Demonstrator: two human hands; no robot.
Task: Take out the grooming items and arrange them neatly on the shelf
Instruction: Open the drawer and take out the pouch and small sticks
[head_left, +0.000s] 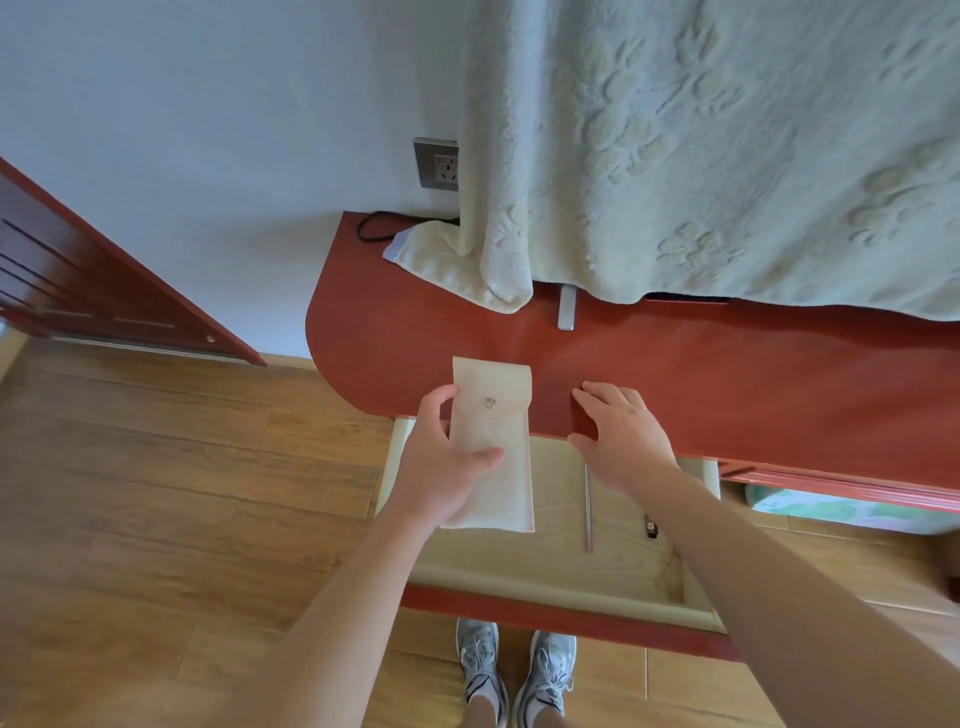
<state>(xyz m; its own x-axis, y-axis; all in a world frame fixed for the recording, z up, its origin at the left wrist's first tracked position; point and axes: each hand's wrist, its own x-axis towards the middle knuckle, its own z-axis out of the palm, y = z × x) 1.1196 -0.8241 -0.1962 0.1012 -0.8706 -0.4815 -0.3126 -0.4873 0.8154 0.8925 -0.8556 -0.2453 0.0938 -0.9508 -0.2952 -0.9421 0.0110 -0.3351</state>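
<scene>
The left hand (441, 467) held the pouch (491, 447) by its left side, with the fingers curled round the edge and the thumb pressed on the front. The top end of the pouch lay over the front edge of the shelf (727, 374), and the bottom end hung out below that edge, above the open drawer (519, 582). I could not tell if the pouch already touched the shelf. The right hand (621, 436) held nothing. Its fingers were spread flat on the front edge of the shelf, just beside the pouch, and the thumb was under the edge.

The first risk, I think, was the grip. Only one side of the pouch was held, so the soft pouch could bend or slip and fall back under the shelf into the drawer. The snap (489, 401) looked closed, so the contents would probably stay inside.

The second risk was the place. A blanket (727, 156) hung over the back of the shelf, and a towel (447, 260) lay at its back left. If the pouch was pushed too far back, it could go under the cloth and not look neat.

A thin rod (588, 506) and a small dark item (650, 526) lay in the drawer under the shelf. They could be forgotten, and the rod could maybe roll off the front edge of the shelf when placed there.
</scene>
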